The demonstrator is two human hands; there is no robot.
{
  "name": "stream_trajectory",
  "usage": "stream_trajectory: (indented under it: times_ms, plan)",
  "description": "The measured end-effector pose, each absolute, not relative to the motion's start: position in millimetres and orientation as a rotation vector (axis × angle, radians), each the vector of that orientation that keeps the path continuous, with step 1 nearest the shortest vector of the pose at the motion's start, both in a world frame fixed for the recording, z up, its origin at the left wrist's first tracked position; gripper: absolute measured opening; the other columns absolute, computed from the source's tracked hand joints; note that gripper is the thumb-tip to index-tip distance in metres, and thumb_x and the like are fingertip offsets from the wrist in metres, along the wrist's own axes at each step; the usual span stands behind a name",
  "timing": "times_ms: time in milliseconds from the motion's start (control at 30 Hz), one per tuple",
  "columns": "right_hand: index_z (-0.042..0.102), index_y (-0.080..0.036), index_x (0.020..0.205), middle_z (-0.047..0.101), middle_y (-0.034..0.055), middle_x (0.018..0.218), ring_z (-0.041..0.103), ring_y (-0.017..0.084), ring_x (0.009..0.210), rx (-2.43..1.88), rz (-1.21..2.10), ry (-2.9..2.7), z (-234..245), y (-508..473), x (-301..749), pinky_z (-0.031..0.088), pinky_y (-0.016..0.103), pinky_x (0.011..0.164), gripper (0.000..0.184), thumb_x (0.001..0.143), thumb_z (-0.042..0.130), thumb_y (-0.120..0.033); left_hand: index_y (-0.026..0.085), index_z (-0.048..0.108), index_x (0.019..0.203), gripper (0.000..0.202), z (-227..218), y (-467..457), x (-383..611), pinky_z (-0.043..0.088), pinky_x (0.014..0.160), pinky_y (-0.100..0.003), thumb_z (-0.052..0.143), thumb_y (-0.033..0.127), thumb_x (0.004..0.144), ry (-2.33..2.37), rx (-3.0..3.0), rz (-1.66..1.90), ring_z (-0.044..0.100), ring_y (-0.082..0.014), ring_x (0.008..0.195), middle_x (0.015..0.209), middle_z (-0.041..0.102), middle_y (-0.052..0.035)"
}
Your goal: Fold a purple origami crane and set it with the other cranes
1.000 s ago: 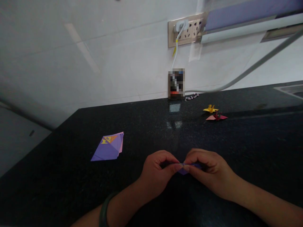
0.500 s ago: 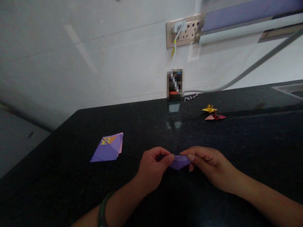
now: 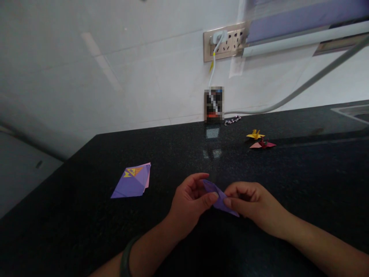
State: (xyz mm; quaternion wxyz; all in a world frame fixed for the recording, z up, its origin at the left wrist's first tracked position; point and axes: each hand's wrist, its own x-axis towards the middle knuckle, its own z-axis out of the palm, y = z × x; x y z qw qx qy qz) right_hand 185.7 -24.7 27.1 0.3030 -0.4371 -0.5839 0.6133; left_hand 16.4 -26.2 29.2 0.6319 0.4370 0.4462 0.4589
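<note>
Left hand [image 3: 188, 202] and right hand [image 3: 258, 200] pinch folded purple paper [image 3: 220, 202]; it slants between them.

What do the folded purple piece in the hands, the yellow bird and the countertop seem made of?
Purple piece: likely matte paper, thin and creased. Yellow bird: probably matte paper too, sharply folded. Countertop: perhaps polished stone, dark, speckled, with glossy reflections.

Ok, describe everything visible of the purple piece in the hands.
The purple piece looks like thin, creased, folded paper with a pointed lower end. It slants from upper left to lower right over the dark counter. The left hand holds its upper part, the right hand its lower; both partly hide it.
</note>
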Motion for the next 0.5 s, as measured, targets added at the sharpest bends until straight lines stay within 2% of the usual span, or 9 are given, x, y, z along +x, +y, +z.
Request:
stream_trajectory:
  times_ms: [100,233,367,500]
  plan:
    - [0.056,-0.014,0.063,0.046,-0.0042,0.053,0.038,0.006,0.046,-1.132,1.621,-1.562,28.7,-25.8,186.6,0.029,0.020,0.043,0.016,0.072,0.057,-0.028,0.015,0.049,0.100,0.044,28.2,-27.2,17.1,0.041,0.052,-0.020,0.068,0.022,0.061,0.999,1.018,0.974,0.052,-0.0086,0.057,0.066,0.057,0.0014]
    - [0.058,-0.014,0.062,0.046,-0.0023,0.061,0.043,0.007,0.052,-1.133,1.414,-1.793,29.5,-26.3,187.3,0.034,0.019,0.046,0.015,0.074,0.055,-0.023,0.015,0.052,0.094,0.036,27.6,-29.2,17.9,0.040,0.049,-0.019,0.067,0.019,0.061,1.000,1.033,0.876,0.050,-0.0070,0.051,0.061,0.056,0.0026]
    - [0.056,-0.018,0.077,0.048,-0.0014,0.064,0.045,0.009,0.055,-1.178,1.139,-1.939,29.2,-27.1,186.8,0.038,0.019,0.047,0.009,0.077,0.053,-0.025,0.015,0.052,0.079,0.022,26.8,-28.1,17.1,0.041,0.047,-0.018,0.066,0.020,0.062,1.083,1.030,0.927,0.049,-0.0067,0.049,0.058,0.054,0.0040]
    - [0.053,-0.020,0.092,0.055,0.0040,0.084,0.052,0.015,0.077,-1.003,0.746,-2.084,26.4,-27.2,189.4,0.045,0.027,0.065,0.020,0.072,0.057,-0.017,0.015,0.048,0.068,0.020,26.6,-26.5,16.3,0.043,0.047,-0.019,0.066,0.020,0.061,1.116,0.950,1.012,0.051,-0.0073,0.053,0.063,0.054,0.0038]
